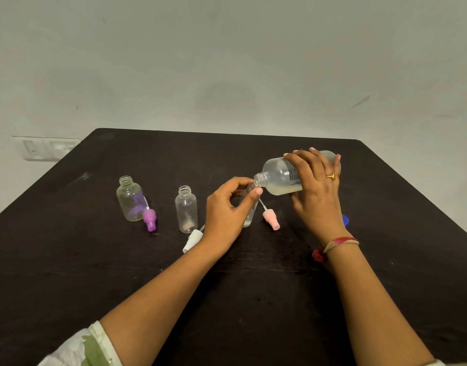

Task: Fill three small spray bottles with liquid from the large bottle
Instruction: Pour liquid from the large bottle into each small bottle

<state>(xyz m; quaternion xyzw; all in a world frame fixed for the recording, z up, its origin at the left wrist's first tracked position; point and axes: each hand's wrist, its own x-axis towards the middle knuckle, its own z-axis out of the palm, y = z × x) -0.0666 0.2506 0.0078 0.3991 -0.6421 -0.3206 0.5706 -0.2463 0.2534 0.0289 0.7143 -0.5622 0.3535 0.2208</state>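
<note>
Fingers [240,181] of left hand [225,207] pinch the neck of one small spray bottle [249,219], which stands upright on the tabletop [82,273] right of centre. Right hand [316,186] is curled over the large bottle [278,174], which is tipped nearly level with its mouth at the small one's mouth.

Large bottle: little liquid in it, so probably light. Plastic likely flexes; grip mid-body. Small bottle looks tippy; steady it high, near the neck.

Two other small bottles [186,210] stand uncapped to the left.

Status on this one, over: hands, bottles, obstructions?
Left hand grips the rightmost small bottle. Right hand tips large bottle at its mouth. Pink spray cap lies beside it, not blocking.
</note>
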